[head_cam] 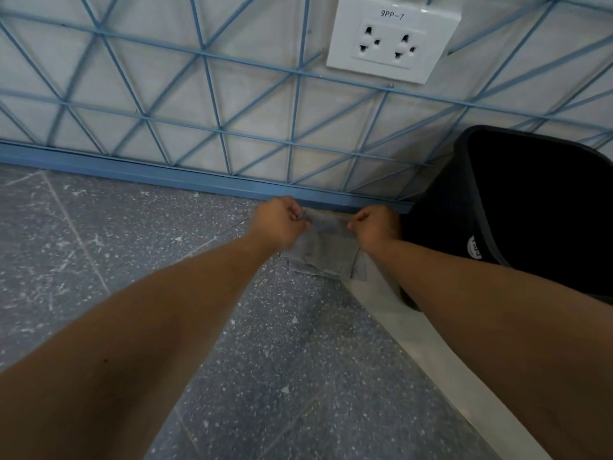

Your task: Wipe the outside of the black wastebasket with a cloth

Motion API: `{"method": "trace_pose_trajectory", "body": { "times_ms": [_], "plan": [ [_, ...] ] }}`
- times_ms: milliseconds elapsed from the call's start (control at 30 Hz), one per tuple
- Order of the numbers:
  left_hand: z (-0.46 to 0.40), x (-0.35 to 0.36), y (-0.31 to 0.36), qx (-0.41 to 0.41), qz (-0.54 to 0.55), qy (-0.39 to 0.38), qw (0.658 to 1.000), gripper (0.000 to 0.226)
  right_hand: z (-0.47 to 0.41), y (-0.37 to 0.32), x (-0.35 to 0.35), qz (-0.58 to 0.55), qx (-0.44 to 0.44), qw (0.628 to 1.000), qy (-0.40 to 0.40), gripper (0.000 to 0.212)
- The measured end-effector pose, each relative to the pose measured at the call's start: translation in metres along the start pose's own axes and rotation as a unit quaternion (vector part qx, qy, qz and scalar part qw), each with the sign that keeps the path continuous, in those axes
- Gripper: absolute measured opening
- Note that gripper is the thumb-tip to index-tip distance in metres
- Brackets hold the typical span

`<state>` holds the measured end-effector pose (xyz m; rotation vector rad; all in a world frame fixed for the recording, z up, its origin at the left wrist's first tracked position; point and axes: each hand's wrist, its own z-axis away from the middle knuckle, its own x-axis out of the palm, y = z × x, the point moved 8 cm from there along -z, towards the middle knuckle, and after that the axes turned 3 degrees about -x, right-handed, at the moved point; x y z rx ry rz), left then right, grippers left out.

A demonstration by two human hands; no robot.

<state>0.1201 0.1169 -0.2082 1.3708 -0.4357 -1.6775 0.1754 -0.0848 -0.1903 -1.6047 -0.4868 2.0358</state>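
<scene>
**Two hands stretch a grey cloth beside the black wastebasket**

Two bare forearms reach forward from the lower edge of the view toward the foot of the wall. The left hand [280,219] and the right hand [374,225] each hold an upper corner of a grey cloth [323,252], with the fingers curled in and pinching the fabric. The grip on both sides is closed tight on the cloth, and the top edge runs between the two fists. The rest of the cloth hangs down from that edge above the floor [116,247], and its lower right corner is folded over. Both hands are slightly blurred, so the single fingers cannot be told apart.

The black wastebasket [441,234] stands on the floor at the right edge of the view, against the wall, just beside the right hand. Whether the hand touches its side cannot be told. Its open top faces the camera and the inside is dark. A small round white label [475,250] sits on its outer side, just above the right forearm.

The floor is grey with white specks, and a pale strip [431,353] runs across it from under the cloth toward the lower right corner. A blue skirting board [132,169] lines the foot of the wall. Above it the white wall carries a pattern of blue crossing lines, and a white double socket [393,38] marked "9PP-7" is fixed near the top edge.
</scene>
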Motion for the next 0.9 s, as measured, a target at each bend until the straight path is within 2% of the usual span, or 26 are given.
{"method": "trace_pose_trajectory", "body": {
  "times_ms": [67, 167, 233, 333, 433, 500, 667, 800, 900],
  "plan": [
    [0.004, 0.003, -0.002, -0.013, -0.059, 0.002, 0.998, 0.016, 0.002, 0.0, 0.006, -0.001, -0.002, 1.0, 0.002, 0.013],
    [0.009, 0.004, -0.002, 0.002, -0.138, 0.019, 0.99, 0.043, 0.013, 0.0, 0.013, 0.006, -0.012, 1.0, -0.006, 0.021],
    [0.012, 0.003, 0.004, 0.049, -0.162, 0.027, 0.985, 0.051, 0.019, 0.0, 0.021, -0.002, -0.027, 0.999, -0.025, 0.024],
    [0.019, 0.012, 0.016, 0.139, -0.266, 0.014, 0.954, 0.046, 0.025, 0.001, 0.031, 0.013, -0.06, 0.998, -0.035, 0.029],
    [0.025, 0.024, 0.013, 0.141, -0.378, -0.051, 0.914, 0.056, 0.033, 0.003, 0.04, 0.091, -0.088, 0.989, -0.078, 0.046],
    [0.028, 0.028, 0.009, 0.128, -0.422, -0.09, 0.893, 0.065, 0.039, 0.003, 0.042, 0.135, -0.103, 0.98, -0.107, 0.05],
    [0.034, 0.019, 0.015, 0.1, -0.453, -0.118, 0.878, 0.074, 0.054, -0.002, 0.035, 0.202, -0.098, 0.959, -0.173, 0.047],
    [0.047, 0.001, 0.033, 0.101, -0.461, -0.117, 0.874, 0.058, 0.072, -0.019, 0.013, 0.174, -0.134, 0.962, -0.163, 0.043],
    [0.061, -0.019, 0.059, 0.109, -0.42, -0.102, 0.895, 0.05, 0.104, -0.038, -0.007, 0.171, -0.159, 0.955, -0.183, 0.038]
  ]
}}
